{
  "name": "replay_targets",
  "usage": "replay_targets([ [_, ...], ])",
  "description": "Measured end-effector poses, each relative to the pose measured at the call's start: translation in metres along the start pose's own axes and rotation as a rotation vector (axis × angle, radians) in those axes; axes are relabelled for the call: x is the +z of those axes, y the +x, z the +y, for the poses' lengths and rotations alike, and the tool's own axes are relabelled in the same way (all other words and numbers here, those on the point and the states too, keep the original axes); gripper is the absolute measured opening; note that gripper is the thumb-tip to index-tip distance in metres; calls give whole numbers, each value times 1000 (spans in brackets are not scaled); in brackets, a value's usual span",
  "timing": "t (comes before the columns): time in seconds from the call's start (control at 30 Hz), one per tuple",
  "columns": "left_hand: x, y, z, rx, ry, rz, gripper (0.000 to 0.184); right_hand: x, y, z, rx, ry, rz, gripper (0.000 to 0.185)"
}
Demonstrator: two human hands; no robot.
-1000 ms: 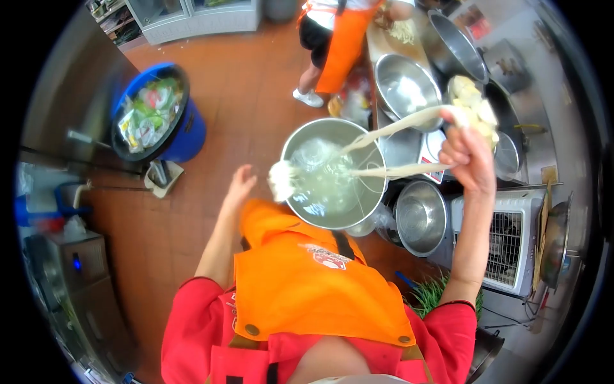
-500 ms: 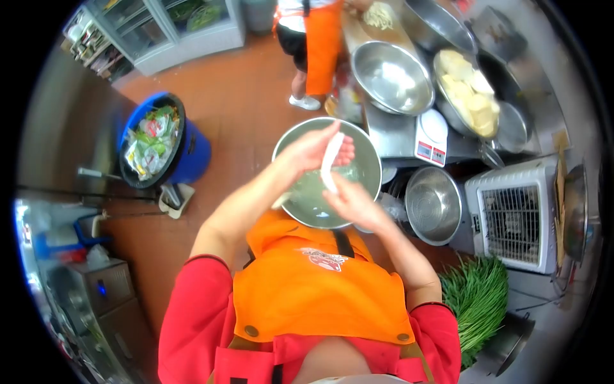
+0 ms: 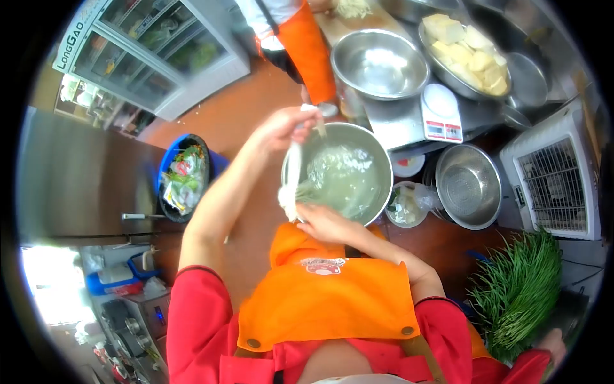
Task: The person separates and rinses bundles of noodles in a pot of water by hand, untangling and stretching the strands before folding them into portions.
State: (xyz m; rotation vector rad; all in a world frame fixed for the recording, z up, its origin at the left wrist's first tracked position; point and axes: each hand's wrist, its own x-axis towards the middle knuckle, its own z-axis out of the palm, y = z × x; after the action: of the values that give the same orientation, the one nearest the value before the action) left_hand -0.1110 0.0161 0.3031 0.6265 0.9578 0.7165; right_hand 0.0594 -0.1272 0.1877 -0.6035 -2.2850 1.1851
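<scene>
A long, limp white strip (image 3: pixel 293 168) runs down the left rim of a large metal pot (image 3: pixel 388 163); I cannot make out what it is. My left hand (image 3: pixel 289 128) pinches its upper end above the rim, fingers closed. Lower down, my right hand (image 3: pixel 325 224) is closed by its bunched, frayed-looking lower end at the pot's near-left edge. Greenish, cloudy water (image 3: pixel 345 182) with ripples fills the pot, which stands in front of my orange apron (image 3: pixel 326 294).
A blue bin (image 3: pixel 185 182) of scraps stands left. To the right are a steel basin (image 3: pixel 380 64), a scale (image 3: pixel 441 115), a bowl of pale chunks (image 3: pixel 467 54), a colander (image 3: pixel 470 185) and long greens (image 3: pixel 521 288). A person in an orange apron (image 3: pixel 313 54) stands ahead.
Both hands have moved left from over the pot's middle to its left rim. They have drawn apart, stretching the white strip between them. The view has turned, and another person's hand shows at lower right.
</scene>
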Motion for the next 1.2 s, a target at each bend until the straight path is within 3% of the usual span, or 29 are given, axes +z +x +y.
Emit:
replay_targets([
  [0.03,4,-6,5,7,58,9,16,0,2,6,-64,4,64,30],
  [0.13,18,-22,14,1,170,21,18,-37,-2,35,189,-137,-27,28],
  [0.2,22,-29,13,-18,196,-11,18,-77,-3,48,472,141,-25,23],
  [0.27,31,-37,11,-41,200,-39,17,-101,0,56,437,201,242,29],
  [0.33,37,-40,5,-62,198,-84,17,-106,25,55,133,95,685,39],
  [0.43,49,-40,2,-83,202,-137,17,-118,63,34,5,140,646,39],
  [0.53,58,-47,10,-2,260,-40,17,-123,74,45,128,669,226,33],
  [0.63,49,-58,26,76,233,-14,16,-127,59,53,279,718,206,28],
  [0.93,20,-60,36,173,189,116,15,-144,25,77,307,785,-54,25],
  [1.13,7,-55,28,280,139,117,14,-161,10,59,360,1250,43,28],
  [1.2,1,-53,16,274,169,148,13,-168,10,51,243,1402,141,28],
])
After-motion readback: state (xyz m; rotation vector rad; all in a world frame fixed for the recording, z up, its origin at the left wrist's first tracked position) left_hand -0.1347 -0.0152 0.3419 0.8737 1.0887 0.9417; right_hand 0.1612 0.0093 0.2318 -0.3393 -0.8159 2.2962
